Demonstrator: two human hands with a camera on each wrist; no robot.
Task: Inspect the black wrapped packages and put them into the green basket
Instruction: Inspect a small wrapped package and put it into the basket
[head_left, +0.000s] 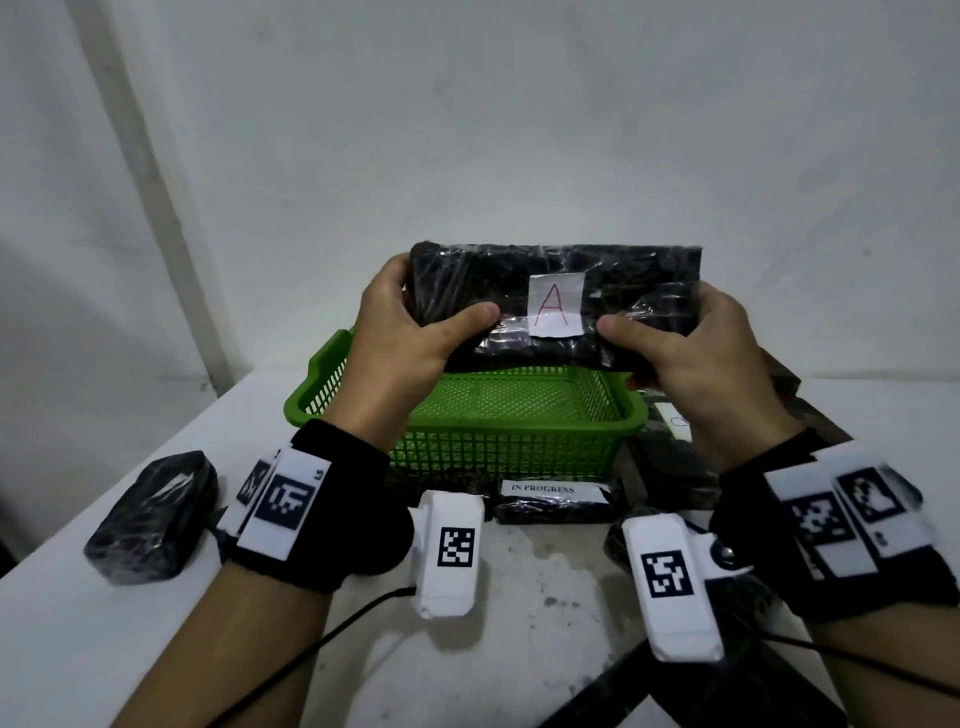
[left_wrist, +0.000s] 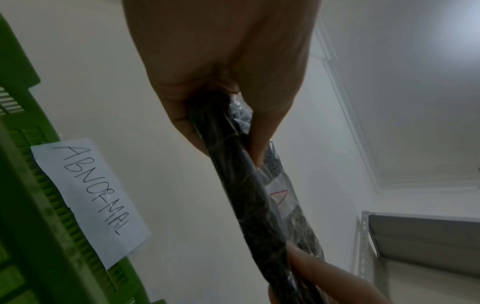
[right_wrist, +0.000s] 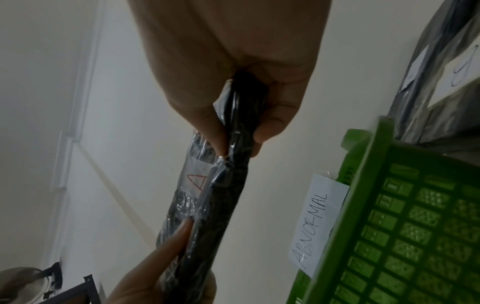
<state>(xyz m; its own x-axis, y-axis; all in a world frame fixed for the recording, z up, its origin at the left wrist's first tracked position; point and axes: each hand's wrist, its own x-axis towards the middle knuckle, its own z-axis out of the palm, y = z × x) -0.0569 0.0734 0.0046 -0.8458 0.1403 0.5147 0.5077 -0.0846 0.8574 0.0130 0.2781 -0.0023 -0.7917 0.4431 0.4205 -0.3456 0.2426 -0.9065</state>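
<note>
I hold a flat black wrapped package (head_left: 613, 280) upright over the green basket (head_left: 498, 431), its white label with a red "A" (head_left: 555, 305) facing me. My left hand (head_left: 415, 332) grips its left end, thumb on the front. My right hand (head_left: 691, 353) grips its right end the same way. In the left wrist view the package (left_wrist: 254, 205) shows edge-on between thumb and fingers; likewise the package (right_wrist: 221, 195) in the right wrist view. The basket (right_wrist: 405, 226) has nothing inside and bears a paper tag reading "ABNORMAL" (left_wrist: 91, 199).
Another black wrapped package (head_left: 150, 525) lies on the white table at left. One labelled "IN PROGRESS" (head_left: 553, 499) lies in front of the basket. More black packages (head_left: 670, 452) lie stacked at the basket's right. Cables (head_left: 322, 639) trail over the table's near edge.
</note>
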